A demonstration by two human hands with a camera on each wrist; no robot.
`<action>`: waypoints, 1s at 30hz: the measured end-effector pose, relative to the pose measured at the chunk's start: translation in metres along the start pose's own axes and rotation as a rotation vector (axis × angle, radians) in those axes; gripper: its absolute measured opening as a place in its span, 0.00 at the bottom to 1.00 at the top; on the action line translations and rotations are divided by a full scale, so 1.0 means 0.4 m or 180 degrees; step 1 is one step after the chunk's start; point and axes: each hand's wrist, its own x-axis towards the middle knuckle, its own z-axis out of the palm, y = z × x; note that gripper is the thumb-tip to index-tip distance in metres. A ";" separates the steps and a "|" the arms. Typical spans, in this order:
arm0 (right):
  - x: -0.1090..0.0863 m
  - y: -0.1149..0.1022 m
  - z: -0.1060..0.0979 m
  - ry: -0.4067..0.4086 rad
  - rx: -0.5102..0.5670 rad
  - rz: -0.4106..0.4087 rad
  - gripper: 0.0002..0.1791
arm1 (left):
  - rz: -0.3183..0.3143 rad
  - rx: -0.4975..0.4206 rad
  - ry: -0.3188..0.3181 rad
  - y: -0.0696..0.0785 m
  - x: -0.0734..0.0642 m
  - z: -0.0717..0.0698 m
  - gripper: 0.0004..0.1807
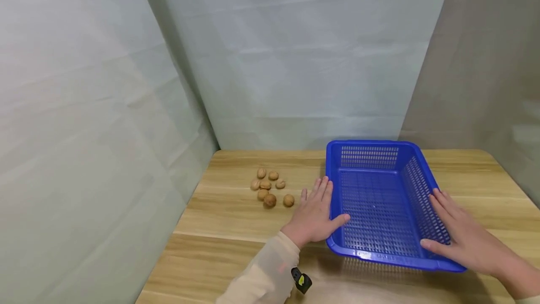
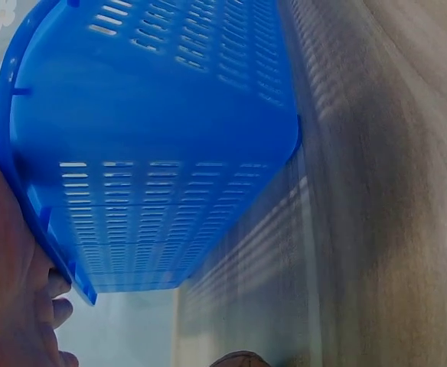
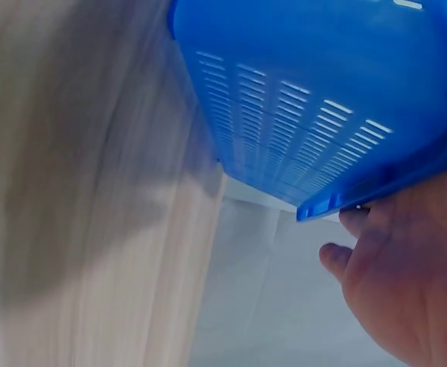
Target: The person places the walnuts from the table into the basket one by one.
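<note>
A blue plastic basket (image 1: 375, 261) with slotted walls stands on the right half of the wooden table, and nothing shows inside it. My left hand (image 1: 313, 215) rests against its left rim, fingers stretched forward and thumb reaching over the edge. Along the right rim lies my right hand (image 1: 466, 236), its fingers fairly straight and its thumb over the basket's inside. From the left wrist, the basket's outer wall (image 2: 154, 122) fills the upper part. In the right wrist view the palm is beside the rim. Several walnuts (image 1: 270, 200) lie loosely grouped left of my left hand.
The wooden table (image 1: 219, 219) runs back to pale cloth hangings (image 1: 303, 60) behind and at the sides. A small black device (image 1: 301, 280) is by my left sleeve. One rounded brown walnut (image 2: 240, 359) peeks in at the left wrist view's bottom edge.
</note>
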 end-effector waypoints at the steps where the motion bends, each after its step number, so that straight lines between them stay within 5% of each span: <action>1: -0.006 -0.003 -0.001 0.0014 -0.0002 -0.0026 0.60 | 0.0003 -0.0015 0.0012 0.000 -0.001 0.001 0.54; 6: -0.028 -0.013 -0.006 0.0062 -0.0068 -0.0189 0.65 | 0.0095 -0.0013 0.0016 -0.031 -0.020 -0.006 0.51; 15: -0.038 -0.014 -0.012 0.0172 -0.0156 -0.0334 0.69 | 0.0301 0.0055 0.0193 -0.169 -0.116 -0.046 0.39; 22: -0.046 0.000 -0.011 0.0139 -0.0165 -0.0193 0.70 | 0.0247 -0.0421 0.0073 -0.247 -0.158 -0.012 0.35; 30: -0.046 0.005 -0.002 0.0059 -0.0039 -0.0107 0.69 | 0.0299 -0.0915 -0.0057 -0.281 -0.148 0.038 0.33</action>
